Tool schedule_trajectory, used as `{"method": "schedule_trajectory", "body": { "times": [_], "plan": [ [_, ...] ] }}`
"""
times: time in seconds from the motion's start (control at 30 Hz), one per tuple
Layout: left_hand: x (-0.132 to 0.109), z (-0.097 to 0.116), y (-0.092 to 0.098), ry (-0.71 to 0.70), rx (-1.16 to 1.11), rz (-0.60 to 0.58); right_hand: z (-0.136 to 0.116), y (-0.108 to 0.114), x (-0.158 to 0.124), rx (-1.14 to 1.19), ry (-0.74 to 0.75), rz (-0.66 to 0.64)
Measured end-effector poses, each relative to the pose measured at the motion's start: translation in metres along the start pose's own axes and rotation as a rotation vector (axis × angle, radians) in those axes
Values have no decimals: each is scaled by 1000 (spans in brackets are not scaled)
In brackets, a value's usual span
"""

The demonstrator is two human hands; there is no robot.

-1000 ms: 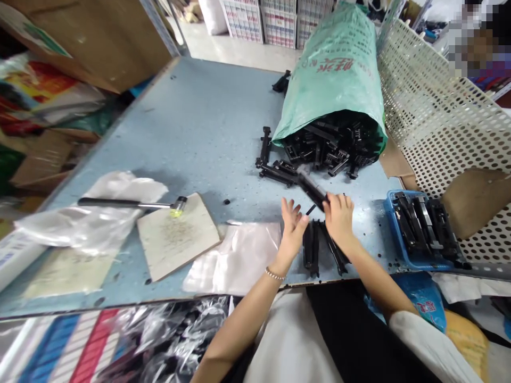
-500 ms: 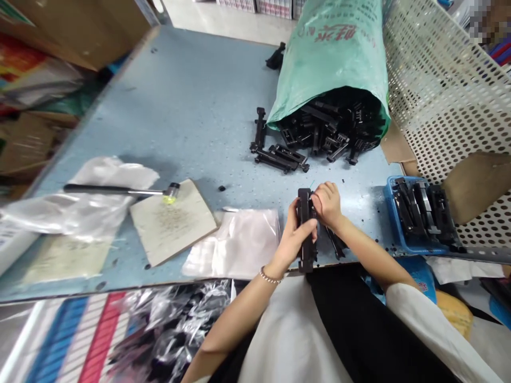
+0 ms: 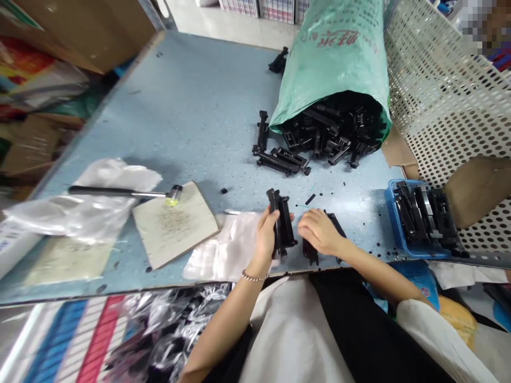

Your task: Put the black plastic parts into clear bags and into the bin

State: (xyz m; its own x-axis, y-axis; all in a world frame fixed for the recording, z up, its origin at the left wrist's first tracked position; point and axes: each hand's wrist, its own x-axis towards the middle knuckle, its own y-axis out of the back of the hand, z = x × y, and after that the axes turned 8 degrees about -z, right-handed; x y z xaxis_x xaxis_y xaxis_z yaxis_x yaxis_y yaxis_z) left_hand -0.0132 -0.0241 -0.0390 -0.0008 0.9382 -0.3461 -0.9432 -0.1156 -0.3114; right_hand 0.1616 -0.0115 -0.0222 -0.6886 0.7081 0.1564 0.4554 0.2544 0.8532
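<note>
My left hand is closed around a long black plastic bracket, held upright just above the front of the table. To its right, my right hand has its fingers curled down over another black plastic bracket near the table edge; the fingertips are partly hidden. One more black bracket lies beside the right wrist, partly covered by the hand. A small black strip rests on the table beyond the right hand. Flat clear plastic bags lie left of my left hand.
A green sack spills black brackets onto the blue table. At right, a blue basket holds several more, beside a perforated white panel. A hammer lies across plastic and a pale board at left.
My hands have moved apart. The left has shifted left with the black bracket; the right has come down to a bracket near the table edge. A small black strip now shows on the table.
</note>
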Motion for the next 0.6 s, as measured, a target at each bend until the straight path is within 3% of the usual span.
{"method": "schedule_trajectory", "body": {
  "times": [0.1, 0.2, 0.33, 0.47, 0.6],
  "plan": [
    [-3, -34, 7, -27, 187, 53, 39, 16, 50, 2, -166, 108],
    [-10, -67, -1, -76, 339, -21, 80, 24, 104, 56, -407, 168],
    [-16, -85, -7, -220, 497, -100, 114, 34, 140, 316, -637, 176],
    [-7, -71, 4, -200, 378, -107, 112, 48, 120, 457, -652, 260],
    [15, -30, -6, -233, 101, -137, 68, 36, 64, 736, -598, 192]
  ]
}}
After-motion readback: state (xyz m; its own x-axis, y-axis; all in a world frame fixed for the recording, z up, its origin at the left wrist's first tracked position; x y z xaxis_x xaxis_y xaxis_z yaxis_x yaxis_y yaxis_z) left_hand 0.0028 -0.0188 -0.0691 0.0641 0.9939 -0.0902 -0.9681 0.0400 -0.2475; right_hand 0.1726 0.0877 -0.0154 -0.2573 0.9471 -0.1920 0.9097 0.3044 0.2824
